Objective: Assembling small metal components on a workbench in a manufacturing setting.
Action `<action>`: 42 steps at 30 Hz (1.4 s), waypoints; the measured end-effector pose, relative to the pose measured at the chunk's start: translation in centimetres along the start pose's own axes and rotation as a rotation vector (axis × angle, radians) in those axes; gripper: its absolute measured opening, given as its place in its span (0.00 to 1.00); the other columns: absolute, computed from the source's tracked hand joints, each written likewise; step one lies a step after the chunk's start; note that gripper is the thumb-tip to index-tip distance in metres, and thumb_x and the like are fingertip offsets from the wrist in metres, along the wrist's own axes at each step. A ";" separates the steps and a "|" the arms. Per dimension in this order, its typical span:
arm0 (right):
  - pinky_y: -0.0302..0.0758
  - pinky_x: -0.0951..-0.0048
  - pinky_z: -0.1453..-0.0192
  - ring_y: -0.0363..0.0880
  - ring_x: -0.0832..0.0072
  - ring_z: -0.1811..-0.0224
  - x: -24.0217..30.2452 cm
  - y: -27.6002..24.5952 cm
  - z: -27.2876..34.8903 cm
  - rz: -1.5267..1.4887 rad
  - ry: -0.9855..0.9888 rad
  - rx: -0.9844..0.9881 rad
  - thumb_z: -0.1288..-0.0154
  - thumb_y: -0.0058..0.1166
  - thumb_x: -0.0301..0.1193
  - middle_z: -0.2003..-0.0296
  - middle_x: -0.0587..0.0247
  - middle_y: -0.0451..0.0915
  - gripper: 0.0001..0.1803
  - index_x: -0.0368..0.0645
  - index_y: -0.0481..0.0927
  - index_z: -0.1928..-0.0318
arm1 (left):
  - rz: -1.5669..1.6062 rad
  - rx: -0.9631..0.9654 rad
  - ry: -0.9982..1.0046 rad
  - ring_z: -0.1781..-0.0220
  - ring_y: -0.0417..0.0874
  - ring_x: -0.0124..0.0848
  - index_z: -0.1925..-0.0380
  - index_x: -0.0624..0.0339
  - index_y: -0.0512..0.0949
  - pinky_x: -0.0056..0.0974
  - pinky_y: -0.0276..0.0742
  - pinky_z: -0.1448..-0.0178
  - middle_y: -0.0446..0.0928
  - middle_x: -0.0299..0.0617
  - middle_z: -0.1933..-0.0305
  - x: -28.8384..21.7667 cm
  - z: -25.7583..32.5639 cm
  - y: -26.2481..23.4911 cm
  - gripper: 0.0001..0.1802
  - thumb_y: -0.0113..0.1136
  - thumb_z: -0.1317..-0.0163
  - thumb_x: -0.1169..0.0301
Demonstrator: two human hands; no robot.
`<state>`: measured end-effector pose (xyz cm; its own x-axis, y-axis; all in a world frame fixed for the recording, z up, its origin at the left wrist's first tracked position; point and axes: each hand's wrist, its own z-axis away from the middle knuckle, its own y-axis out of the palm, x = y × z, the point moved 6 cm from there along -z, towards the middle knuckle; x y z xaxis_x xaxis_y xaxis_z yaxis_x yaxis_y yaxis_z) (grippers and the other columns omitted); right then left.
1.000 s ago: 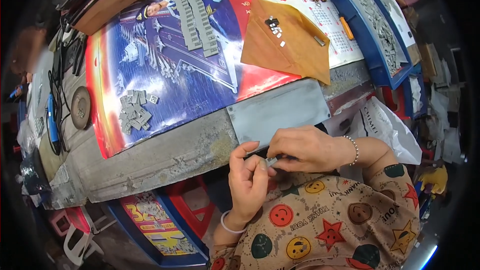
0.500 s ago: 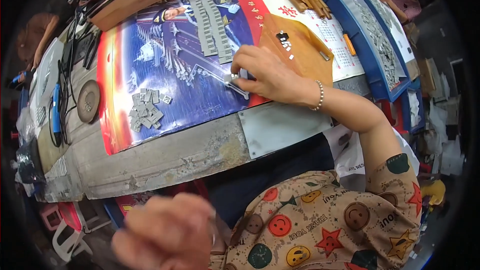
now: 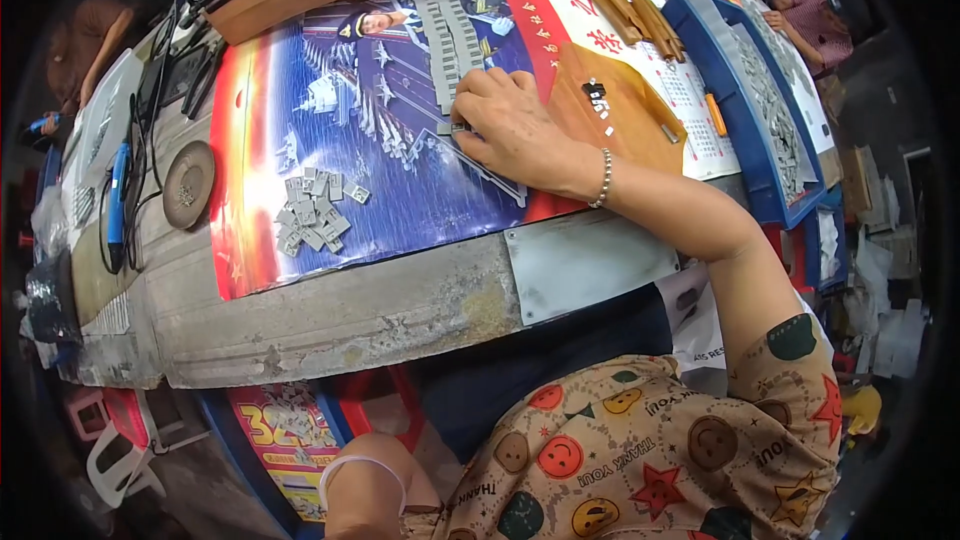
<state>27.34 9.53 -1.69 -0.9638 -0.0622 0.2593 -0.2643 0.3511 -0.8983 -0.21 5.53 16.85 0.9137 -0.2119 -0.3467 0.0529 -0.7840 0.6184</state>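
Note:
My right hand (image 3: 515,125) reaches far across the table onto a large blue poster (image 3: 300,120). Its bent fingertips pinch a small grey piece (image 3: 456,128) down on the poster. That spot is the near end of a long row of grey pieces (image 3: 445,25). A beaded bracelet (image 3: 603,178) circles the wrist. Of my left arm only the wrist with a white band (image 3: 362,472) shows at the lower edge, above my lap; the hand itself is cut off. A loose pile of small grey pieces (image 3: 315,210) lies on the poster to the left.
A brown sheet (image 3: 630,125) carrying tiny black parts lies right of my hand, with wooden sticks (image 3: 625,10) behind it. A blue tray (image 3: 770,110) of grey parts stands at the right. A round disc (image 3: 187,183), a blue tool (image 3: 118,190) and cables lie left. Other people sit at the far corners.
My right hand has gone from my lap out to the row of grey pieces and settled there. My left hand has dropped below the lower edge of the picture.

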 end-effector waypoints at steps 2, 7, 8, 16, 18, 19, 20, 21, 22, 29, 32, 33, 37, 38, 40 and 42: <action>0.58 0.59 0.50 0.68 0.63 0.53 0.3 -0.2 -0.3 0.006 -0.005 -0.011 0.47 0.55 0.31 0.61 0.59 0.70 0.09 0.42 0.75 0.65 | -0.066 0.027 -0.127 0.51 0.72 0.30 0.57 0.56 0.75 0.34 0.70 0.53 0.69 0.35 0.55 0.7 -0.4 0.5 0.14 0.63 0.43 0.78; 0.59 0.60 0.50 0.68 0.63 0.54 1.1 -3.9 2.3 -0.056 0.005 -0.042 0.45 0.55 0.28 0.60 0.59 0.70 0.11 0.44 0.74 0.60 | -0.273 -0.028 -0.184 0.53 0.72 0.29 0.59 0.56 0.75 0.33 0.69 0.55 0.70 0.36 0.58 1.8 -0.1 -0.5 0.10 0.59 0.41 0.76; 0.59 0.62 0.49 0.68 0.63 0.55 2.1 -5.2 3.0 -0.102 -0.010 -0.035 0.45 0.55 0.27 0.61 0.60 0.70 0.10 0.44 0.74 0.61 | -0.453 -0.086 -0.254 0.56 0.73 0.28 0.60 0.58 0.75 0.32 0.70 0.56 0.71 0.37 0.60 2.7 -0.3 -1.5 0.10 0.59 0.41 0.78; 0.63 0.62 0.46 0.72 0.63 0.55 4.0 -9.5 14.3 -0.202 0.053 0.002 0.51 0.59 0.21 0.59 0.60 0.72 0.14 0.42 0.75 0.60 | -1.570 0.115 -0.664 0.66 0.79 0.35 0.58 0.62 0.75 0.35 0.74 0.61 0.77 0.46 0.61 16.1 0.2 -16.9 0.13 0.60 0.44 0.78; 0.64 0.62 0.47 0.72 0.62 0.57 3.8 -10.0 16.2 -0.211 0.063 -0.030 0.51 0.59 0.20 0.59 0.60 0.73 0.15 0.41 0.75 0.60 | -1.673 0.268 -0.573 0.65 0.80 0.42 0.59 0.61 0.74 0.39 0.75 0.60 0.76 0.47 0.61 18.1 0.6 -19.1 0.13 0.62 0.45 0.76; 0.65 0.62 0.47 0.72 0.62 0.57 3.4 -10.1 17.3 -0.202 0.094 -0.054 0.51 0.59 0.20 0.60 0.60 0.73 0.14 0.41 0.75 0.61 | -1.675 0.286 -0.572 0.65 0.80 0.42 0.59 0.61 0.74 0.39 0.75 0.60 0.76 0.47 0.61 18.8 0.4 -19.6 0.13 0.62 0.45 0.76; 0.65 0.62 0.47 0.72 0.62 0.57 2.9 -10.2 18.1 -0.195 0.123 -0.077 0.52 0.59 0.20 0.60 0.60 0.73 0.14 0.41 0.75 0.62 | -1.694 0.332 -0.554 0.65 0.80 0.43 0.60 0.62 0.73 0.40 0.75 0.61 0.76 0.47 0.61 19.4 0.2 -19.9 0.12 0.62 0.45 0.76; 0.65 0.62 0.47 0.72 0.62 0.57 2.4 -10.2 18.8 -0.198 0.134 -0.090 0.52 0.59 0.20 0.60 0.60 0.73 0.14 0.41 0.75 0.62 | -1.709 0.382 -0.537 0.65 0.80 0.43 0.61 0.62 0.73 0.41 0.75 0.61 0.76 0.46 0.62 20.2 -0.1 -19.9 0.12 0.62 0.45 0.76; 0.66 0.61 0.48 0.72 0.62 0.57 2.0 -10.3 19.3 -0.184 0.149 -0.118 0.52 0.59 0.19 0.60 0.60 0.73 0.14 0.41 0.75 0.62 | -1.665 0.378 -0.531 0.66 0.79 0.43 0.64 0.62 0.73 0.40 0.74 0.62 0.76 0.46 0.65 20.6 -0.3 -20.0 0.10 0.61 0.45 0.76; 0.67 0.59 0.46 0.74 0.65 0.59 0.6 -9.2 20.5 -0.142 0.150 -0.189 0.54 0.62 0.21 0.62 0.62 0.74 0.13 0.42 0.76 0.64 | -1.626 0.473 -0.544 0.70 0.77 0.36 0.66 0.65 0.75 0.34 0.73 0.65 0.76 0.45 0.69 22.2 -1.1 -19.8 0.06 0.61 0.44 0.78; 0.67 0.58 0.45 0.74 0.66 0.60 0.5 -9.3 20.4 -0.142 0.155 -0.188 0.55 0.63 0.22 0.62 0.63 0.75 0.13 0.42 0.76 0.65 | -1.623 0.502 -0.513 0.70 0.78 0.43 0.69 0.62 0.74 0.41 0.73 0.67 0.74 0.45 0.70 22.5 -1.6 -19.4 0.06 0.61 0.45 0.77; 0.67 0.58 0.45 0.74 0.66 0.60 0.4 -9.3 20.4 -0.146 0.160 -0.187 0.55 0.63 0.22 0.62 0.63 0.75 0.13 0.42 0.76 0.65 | -1.615 0.512 -0.508 0.70 0.78 0.43 0.69 0.62 0.74 0.41 0.73 0.67 0.74 0.45 0.70 22.7 -1.6 -19.5 0.06 0.61 0.44 0.77; 0.67 0.58 0.45 0.74 0.67 0.60 0.4 -9.2 20.2 -0.129 0.147 -0.195 0.56 0.64 0.23 0.63 0.64 0.75 0.14 0.42 0.76 0.66 | -1.604 0.549 -0.490 0.70 0.78 0.44 0.69 0.62 0.74 0.41 0.72 0.67 0.74 0.45 0.70 23.0 -2.0 -19.5 0.05 0.61 0.44 0.76; 0.67 0.58 0.45 0.75 0.67 0.61 0.4 -9.2 20.2 -0.126 0.146 -0.200 0.57 0.64 0.23 0.63 0.64 0.75 0.14 0.42 0.76 0.66 | -1.604 0.547 -0.491 0.70 0.78 0.44 0.69 0.62 0.74 0.41 0.72 0.67 0.74 0.45 0.70 22.9 -2.0 -19.5 0.05 0.61 0.44 0.76; 0.67 0.58 0.45 0.75 0.68 0.61 0.5 -9.1 20.1 -0.127 0.146 -0.200 0.57 0.64 0.23 0.63 0.64 0.75 0.14 0.42 0.76 0.66 | -1.620 0.547 -0.510 0.70 0.78 0.43 0.68 0.62 0.74 0.40 0.73 0.67 0.74 0.45 0.70 22.7 -1.9 -19.6 0.05 0.61 0.44 0.76; 0.67 0.58 0.45 0.75 0.68 0.61 0.7 -8.9 20.0 -0.136 0.135 -0.202 0.57 0.64 0.22 0.64 0.64 0.75 0.14 0.42 0.76 0.66 | -1.630 0.515 -0.499 0.70 0.78 0.43 0.68 0.61 0.75 0.40 0.73 0.67 0.74 0.46 0.69 21.8 -1.9 -19.4 0.05 0.61 0.44 0.76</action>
<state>28.30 -12.34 -0.60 -0.9028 -0.0013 0.4301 -0.3659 0.5279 -0.7664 19.49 17.26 -1.36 -0.1321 0.8283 -0.5445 0.4840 -0.4255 -0.7647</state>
